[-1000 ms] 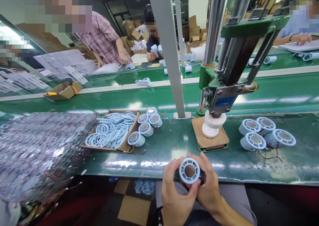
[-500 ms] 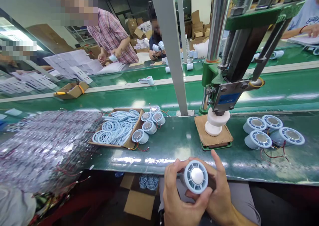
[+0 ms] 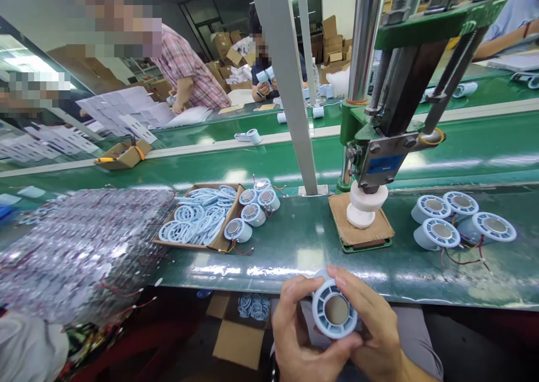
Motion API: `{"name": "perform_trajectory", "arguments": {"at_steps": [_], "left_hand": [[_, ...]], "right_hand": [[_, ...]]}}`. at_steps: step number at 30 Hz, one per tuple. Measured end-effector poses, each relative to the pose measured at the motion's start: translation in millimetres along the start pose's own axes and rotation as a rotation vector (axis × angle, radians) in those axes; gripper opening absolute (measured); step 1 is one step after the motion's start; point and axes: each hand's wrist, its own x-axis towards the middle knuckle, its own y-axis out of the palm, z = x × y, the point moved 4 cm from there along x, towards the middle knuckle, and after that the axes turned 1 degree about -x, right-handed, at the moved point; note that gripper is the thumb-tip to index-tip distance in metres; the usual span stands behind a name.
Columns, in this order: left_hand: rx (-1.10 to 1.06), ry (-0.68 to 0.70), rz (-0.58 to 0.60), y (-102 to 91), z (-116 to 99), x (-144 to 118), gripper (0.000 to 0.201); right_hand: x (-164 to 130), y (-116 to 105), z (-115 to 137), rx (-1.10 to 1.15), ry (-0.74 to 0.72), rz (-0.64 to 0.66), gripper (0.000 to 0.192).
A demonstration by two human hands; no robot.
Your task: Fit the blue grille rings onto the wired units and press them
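Pale-blue fan housing [image 3: 335, 310] — both hands

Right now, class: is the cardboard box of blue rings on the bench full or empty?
Nearly full: the cardboard box lies open-topped, with blue rings heaped to its rim.

Both hands [image 3: 337, 337] clasping round part [image 3: 335, 309], green bench [image 3: 295, 242]

We see a green counter [image 3: 303, 242] carrying a shallow cardboard box [image 3: 200, 220] of pale blue grille rings at its left, with five round blue housings [image 3: 252, 211] touching the box's right side, red wires trailing from them. A brown pad [image 3: 362, 233] sits under the press with a white block [image 3: 362, 205] on it. Four more housings [image 3: 457, 219] cluster at the right. Crinkled bubble wrap [image 3: 71, 247] covers the far left.
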Motion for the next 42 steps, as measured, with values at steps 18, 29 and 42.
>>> {"name": "perform_trajectory", "arguments": {"at_steps": [18, 29, 42], "left_hand": [[-0.275, -0.456, 0.197, 3.0, 17.7, 28.3, 0.037], [-0.387, -0.393, 0.328, 1.0, 19.2, 13.7, 0.049], [-0.062, -0.043, 0.406, -7.1, 24.8, 11.9, 0.066]], "right_hand": [[3.9, 7.1, 3.9, -0.094, -0.029, -0.044, 0.041], [-0.2, 11.0, -1.3, -0.047, -0.042, -0.089, 0.055], [-3.8, 14.9, -4.0, -0.093, 0.007, -0.115, 0.076]]}}
